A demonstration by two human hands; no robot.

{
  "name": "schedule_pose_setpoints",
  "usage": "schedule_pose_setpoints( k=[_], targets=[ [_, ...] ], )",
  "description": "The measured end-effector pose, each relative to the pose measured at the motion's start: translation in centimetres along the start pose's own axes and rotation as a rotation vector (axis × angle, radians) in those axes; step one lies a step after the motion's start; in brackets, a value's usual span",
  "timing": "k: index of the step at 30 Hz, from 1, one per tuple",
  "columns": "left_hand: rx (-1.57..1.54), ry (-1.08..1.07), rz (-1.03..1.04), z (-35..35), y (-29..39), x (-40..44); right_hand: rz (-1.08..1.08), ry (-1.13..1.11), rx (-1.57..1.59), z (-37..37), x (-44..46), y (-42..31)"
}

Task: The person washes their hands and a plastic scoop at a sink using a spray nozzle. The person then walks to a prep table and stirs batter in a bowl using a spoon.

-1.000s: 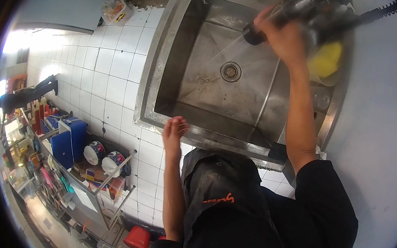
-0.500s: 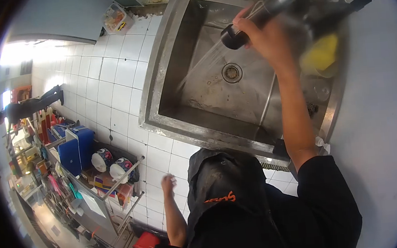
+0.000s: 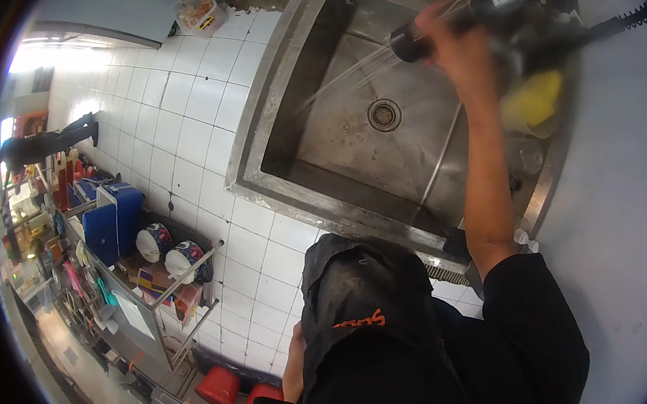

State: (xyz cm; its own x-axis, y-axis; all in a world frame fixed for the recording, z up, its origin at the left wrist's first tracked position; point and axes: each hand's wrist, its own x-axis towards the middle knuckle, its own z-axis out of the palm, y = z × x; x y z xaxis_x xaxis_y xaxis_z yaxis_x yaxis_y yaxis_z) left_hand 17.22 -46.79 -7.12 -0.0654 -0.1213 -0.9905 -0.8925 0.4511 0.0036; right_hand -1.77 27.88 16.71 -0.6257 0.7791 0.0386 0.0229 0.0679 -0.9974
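Water (image 3: 354, 72) fans from a black sprayer (image 3: 406, 43) above a steel sink (image 3: 345, 142).
Through my remote view, the right hand (image 3: 454, 37) wraps around the sprayer, its jet passing beside the drain (image 3: 384, 115); the left hand (image 3: 297, 337) sits by the black garment (image 3: 361, 283), mostly hidden, so I cannot tell its grip.

Right arm (image 3: 486, 180) reaching out to far right, elbow bent slightly outward, forearm running nearly straight from near to far, bare below elbow. Right hand (image 3: 461, 47) at far end, fingers (image 3: 432, 22) curled into closed grip, pointing left; knuckles and wrist motion-blurred. Left forearm (image 3: 293, 374) low at near left, close against torso (image 3: 400, 372), angled away from body's near edge. Left hand (image 3: 297, 336) mostly hidden; finger pose unclear.
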Motion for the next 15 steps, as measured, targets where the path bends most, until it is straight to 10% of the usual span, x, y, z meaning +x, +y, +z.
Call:
schedule_pose_setpoints(
  k=[15],
  targets=[
    [-0.068,-0.106,0.218,0.2,3.2,2.3,-0.080,0.013,-0.317,-3.1,0.3,1.2]
  ],
)
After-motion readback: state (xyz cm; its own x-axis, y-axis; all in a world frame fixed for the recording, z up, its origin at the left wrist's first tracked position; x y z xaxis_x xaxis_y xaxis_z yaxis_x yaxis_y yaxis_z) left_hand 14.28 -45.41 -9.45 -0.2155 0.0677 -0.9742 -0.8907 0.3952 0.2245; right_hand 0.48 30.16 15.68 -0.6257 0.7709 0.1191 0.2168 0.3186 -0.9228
